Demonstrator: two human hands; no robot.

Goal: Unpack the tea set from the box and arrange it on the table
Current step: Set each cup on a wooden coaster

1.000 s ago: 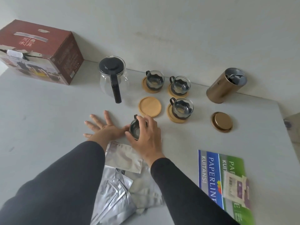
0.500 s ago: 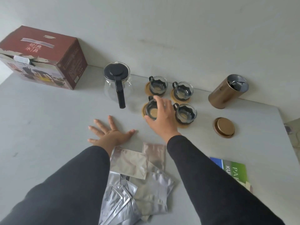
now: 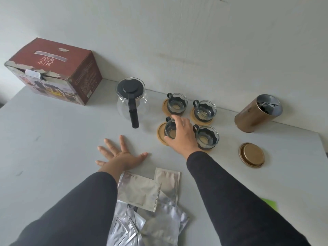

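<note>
Tea set pieces stand grouped toward the far edge of the grey worktop [image 3: 44,139], against the wall. Your right hand [image 3: 182,134] curls over the fourth cup [image 3: 170,129], fingers wrapped round its rim as it sits on a round wooden coaster [image 3: 160,133]. Whether the cup is fully down and centred, you cannot tell, because your hand covers most of it. Your left hand [image 3: 120,155] lies flat and spread on the worktop, holding nothing.

By the look of it, you are on the last placing step: seating this cup to complete a square of four. Three other cups [image 3: 177,103] already rest on their own coasters, two behind and one just to the right. The next move likely calls for a gentle release, lifting your fingers straight up so they do not knock the neighbouring cup [image 3: 207,137], which is very close.

Each cup is clear glass in a dark wavy-edged holder with a small handle pointing left. A glass teapot [image 3: 132,103] with a black lid and long black handle stands left of the cups. Further left is the red cardboard box [image 3: 58,71], its top torn. On the right, a bronze tin [image 3: 257,113] leans open, its lid [image 3: 251,155] lying nearby. Silver foil packets [image 3: 142,192] lie piled nearest you.
</note>
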